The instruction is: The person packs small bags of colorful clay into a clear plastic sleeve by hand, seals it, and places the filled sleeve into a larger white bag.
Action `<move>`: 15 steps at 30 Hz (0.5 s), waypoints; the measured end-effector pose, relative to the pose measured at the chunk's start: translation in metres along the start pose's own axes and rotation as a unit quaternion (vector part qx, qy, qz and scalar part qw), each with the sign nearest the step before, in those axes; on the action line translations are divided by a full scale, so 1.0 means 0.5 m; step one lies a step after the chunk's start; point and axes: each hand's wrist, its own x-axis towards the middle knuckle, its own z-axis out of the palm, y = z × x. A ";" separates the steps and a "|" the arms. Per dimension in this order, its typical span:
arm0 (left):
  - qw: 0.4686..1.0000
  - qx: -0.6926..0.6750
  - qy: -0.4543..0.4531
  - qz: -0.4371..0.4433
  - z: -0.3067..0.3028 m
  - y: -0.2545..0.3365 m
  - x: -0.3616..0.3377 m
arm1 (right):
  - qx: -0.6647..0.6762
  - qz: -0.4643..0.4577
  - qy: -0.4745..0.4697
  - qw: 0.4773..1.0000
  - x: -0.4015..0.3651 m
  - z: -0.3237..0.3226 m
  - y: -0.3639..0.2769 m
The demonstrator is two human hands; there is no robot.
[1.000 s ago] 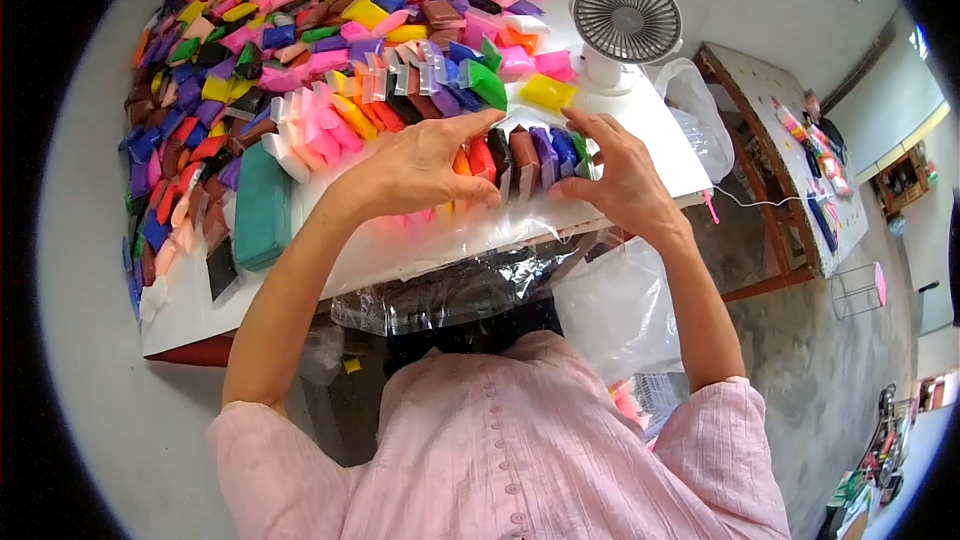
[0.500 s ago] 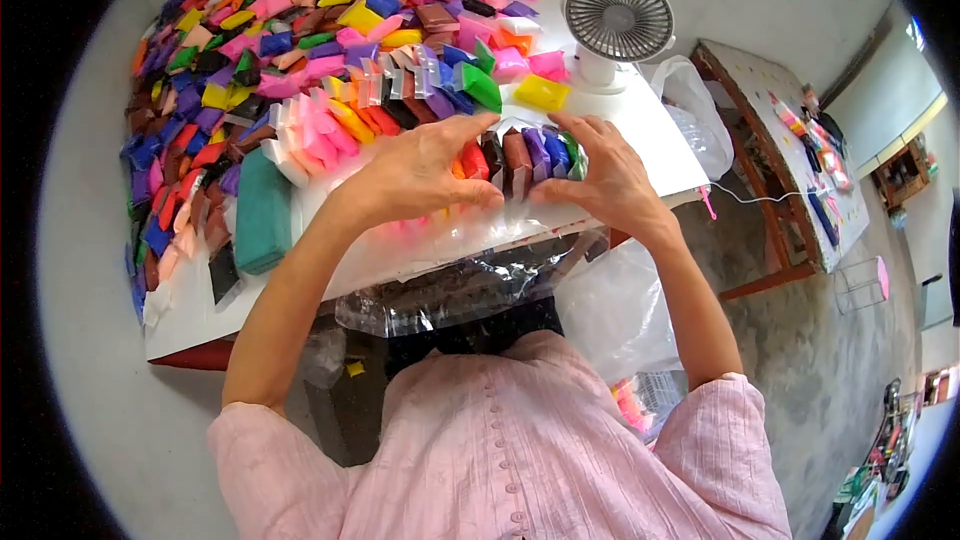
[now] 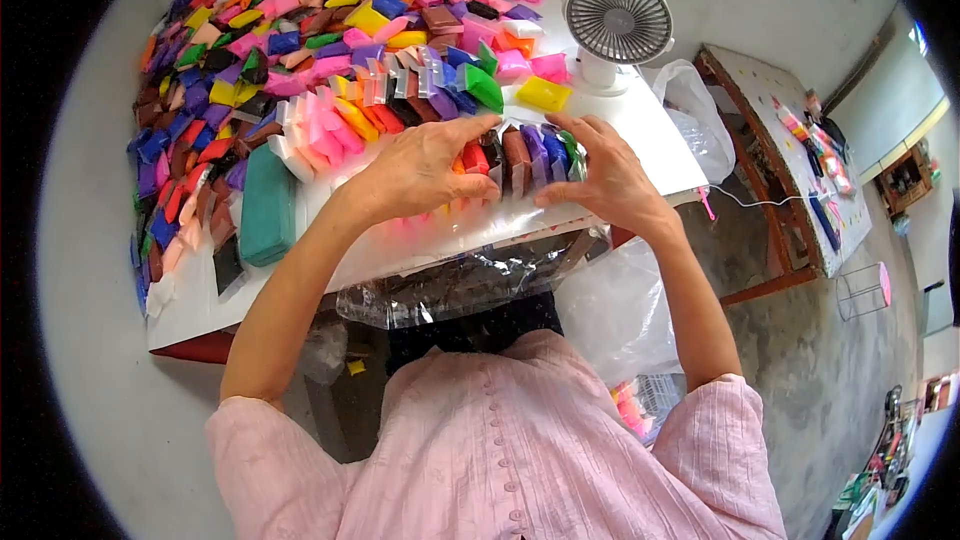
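Observation:
A row of small clear-wrapped packets [image 3: 517, 160] with coloured filling stands on edge near the table's front edge. Orange, red, black, brown, purple, blue and green show in it. My left hand [image 3: 425, 168] curls round the left end, its fingers behind and its thumb in front, hiding part of the row. Round the right end, by the blue and green packets, my right hand [image 3: 610, 172] is curved in the same way. Behind them, a second row of upright packets [image 3: 400, 90] runs from pale pink to green.
A large heap of coloured packets [image 3: 300, 15] covers the table's left and back. A teal block [image 3: 268, 208] stands at the left front, a white fan [image 3: 618, 25] at the back right. Clear plastic [image 3: 470, 285] hangs at the front edge. Another table [image 3: 770, 150] is farther right.
Both hands stay round the row of packets. The thumbs have drawn slightly apart, and the view has shifted a little.

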 end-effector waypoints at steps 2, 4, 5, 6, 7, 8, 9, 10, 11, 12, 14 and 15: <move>1.000 0.003 0.000 -0.005 0.002 0.000 -0.001 | 0.017 0.016 -0.020 1.000 -0.003 -0.010 0.000; 1.000 0.008 -0.001 -0.007 0.000 0.006 -0.002 | 0.030 0.044 -0.044 0.998 0.005 -0.013 0.010; 1.000 0.011 -0.002 -0.008 -0.002 0.008 -0.003 | 0.028 0.039 -0.040 0.998 0.004 -0.011 0.011; 1.000 0.013 0.010 0.006 0.002 0.003 -0.003 | 0.026 0.034 -0.035 0.998 0.004 -0.007 0.011; 0.999 0.016 0.023 0.020 0.010 -0.007 -0.002 | 0.025 0.028 -0.030 0.999 0.005 -0.004 0.009; 0.999 0.018 0.034 0.034 0.014 -0.013 -0.004 | 0.017 0.018 -0.010 1.000 0.001 -0.005 0.007; 0.999 0.015 0.030 0.031 0.011 -0.011 -0.005 | 0.010 0.008 0.010 1.000 -0.007 -0.008 0.002; 0.999 0.012 0.026 0.028 0.009 -0.006 -0.005 | 0.002 -0.003 0.030 1.000 -0.013 -0.011 -0.004; 0.999 0.007 0.023 0.025 0.008 -0.004 -0.005 | -0.017 -0.040 0.073 0.996 -0.019 -0.014 -0.012; 0.999 0.014 0.023 0.025 0.009 -0.004 -0.006 | -0.037 -0.076 0.114 0.990 -0.027 -0.018 -0.024; 0.999 0.026 0.021 0.027 0.010 -0.006 -0.005 | -0.030 -0.125 0.152 0.980 -0.056 -0.030 -0.065; 0.998 0.035 0.027 0.037 0.012 -0.010 -0.005 | -0.010 -0.169 0.121 0.978 -0.073 -0.026 -0.073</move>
